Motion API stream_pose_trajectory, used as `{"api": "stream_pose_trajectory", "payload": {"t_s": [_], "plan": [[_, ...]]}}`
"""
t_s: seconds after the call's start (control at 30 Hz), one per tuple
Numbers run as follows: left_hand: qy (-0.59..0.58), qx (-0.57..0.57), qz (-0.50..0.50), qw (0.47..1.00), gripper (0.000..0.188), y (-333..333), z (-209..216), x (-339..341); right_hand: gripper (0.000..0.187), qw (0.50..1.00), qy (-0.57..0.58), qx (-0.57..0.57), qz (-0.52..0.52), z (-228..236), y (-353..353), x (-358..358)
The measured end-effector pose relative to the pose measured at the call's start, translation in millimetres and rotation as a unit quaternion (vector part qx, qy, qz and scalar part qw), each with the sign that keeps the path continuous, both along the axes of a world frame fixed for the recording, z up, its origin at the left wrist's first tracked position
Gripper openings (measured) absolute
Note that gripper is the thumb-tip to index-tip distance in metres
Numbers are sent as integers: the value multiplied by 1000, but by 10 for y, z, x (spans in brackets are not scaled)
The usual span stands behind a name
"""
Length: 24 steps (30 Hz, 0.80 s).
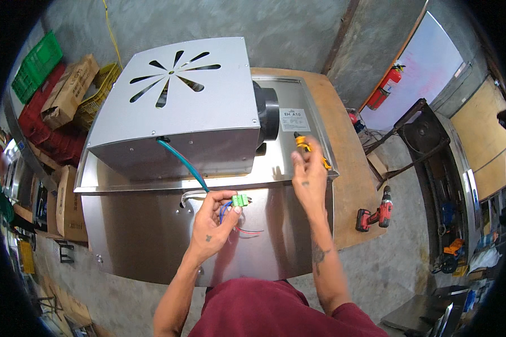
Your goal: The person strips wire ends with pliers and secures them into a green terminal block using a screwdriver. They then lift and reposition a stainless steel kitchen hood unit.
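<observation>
My left hand (212, 218) pinches a green terminal block (239, 200) in front of the metal housing. Blue wires (225, 212) run from the block along my fingers, and thin red and black wires (250, 231) hang below it. A teal cable (183, 160) comes out of the front of the grey box-shaped blower housing (208, 106) down to this hand. Farther right, my right hand (310, 178) is closed around a yellow-and-black hand tool (303, 143), held above the steel panel. My fingers cover part of the tool, so its exact kind is unclear.
The housing, with a black round outlet (269, 114), sits on a stainless steel hood (152, 236) over a wooden table (348, 196). A red cordless drill (376, 212) lies at the table's right edge. Crates and cardboard boxes (70, 92) stand left; a fire extinguisher (385, 88) hangs back right.
</observation>
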<state>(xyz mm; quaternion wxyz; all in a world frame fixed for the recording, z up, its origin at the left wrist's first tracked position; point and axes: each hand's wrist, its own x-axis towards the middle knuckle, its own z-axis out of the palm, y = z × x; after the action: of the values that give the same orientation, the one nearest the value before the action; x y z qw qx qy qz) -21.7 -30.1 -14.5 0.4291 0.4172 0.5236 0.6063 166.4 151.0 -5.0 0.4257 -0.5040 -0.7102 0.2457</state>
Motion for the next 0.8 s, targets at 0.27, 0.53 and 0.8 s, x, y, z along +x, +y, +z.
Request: {"api": "stream_pose_trajectory", "payload": {"t_s": [0.27,0.53,0.8], "plan": [[-48,-7,12,999,37,42,32,82,41,988,-70,-42,134,-143,-172,22],[-47,-7,-93,995,41,-7,158,-100,42,895,110,-171,397,-66,-586,24],[15,-31,-84,996,38,-26,235,-224,35,904,75,-128,402,-49,-571,45]]}}
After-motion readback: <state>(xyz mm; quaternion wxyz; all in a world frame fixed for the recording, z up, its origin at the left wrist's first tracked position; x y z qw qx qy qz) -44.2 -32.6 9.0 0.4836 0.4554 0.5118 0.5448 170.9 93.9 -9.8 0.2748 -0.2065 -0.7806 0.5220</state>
